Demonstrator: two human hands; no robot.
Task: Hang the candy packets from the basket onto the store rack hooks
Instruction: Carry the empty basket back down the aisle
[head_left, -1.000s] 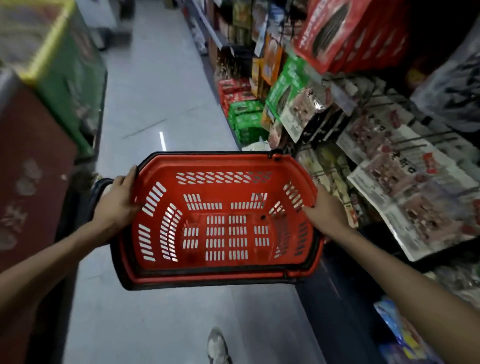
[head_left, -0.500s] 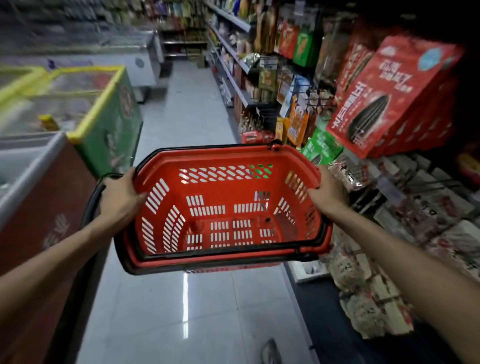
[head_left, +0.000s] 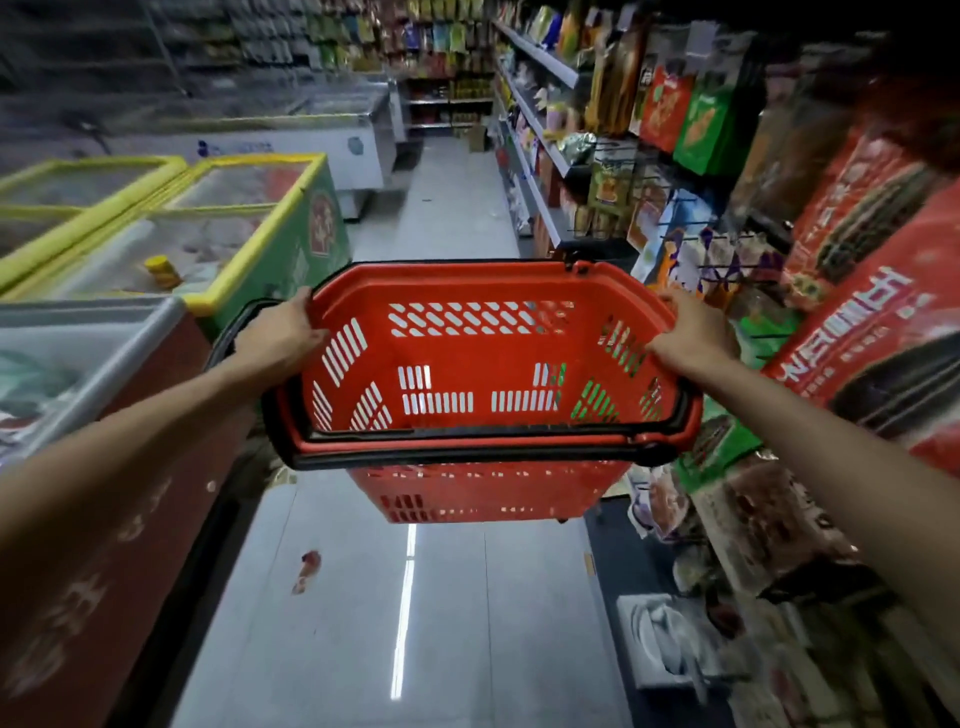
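1. Red slotted plastic basket (head_left: 483, 358) w/ black handles (head_left: 457, 458) folded down round the rim. It is held in mid-air, approx. level, above the grey tiled aisle floor (head_left: 467, 623), between both hands. Floor and green packs show through the slots.
2. L hand (head_left: 278, 340): fingers curled over the basket's left rim, gripping it.
3. R hand (head_left: 688, 340): fingers (head_left: 670, 306) curled over the right rim, gripping it.
4. R side: store rack w/ black wire hooks (head_left: 722, 266) carrying hanging purple-and-white packets (head_left: 691, 254). Whether these are candy cannot be told.
5. Nearer the camera on the same side: large red packs (head_left: 878, 312) w/ a dark seed picture and white characters. The print is tilted and not legible.
6. L side, chest freezers:
 a. Green cabinet w/ yellow lid frame (head_left: 306, 244). Round red emblem on the end panel, text too blurred to read.
 b. Red cabinet w/ grey lid frame (head_left: 104, 493). Pale markings on its side, illegible.
 c. White cabinet (head_left: 311, 143) farther back. Blue logo print, blurred.
7. Small red scrap (head_left: 306, 569) lies on the floor below and left of the basket.
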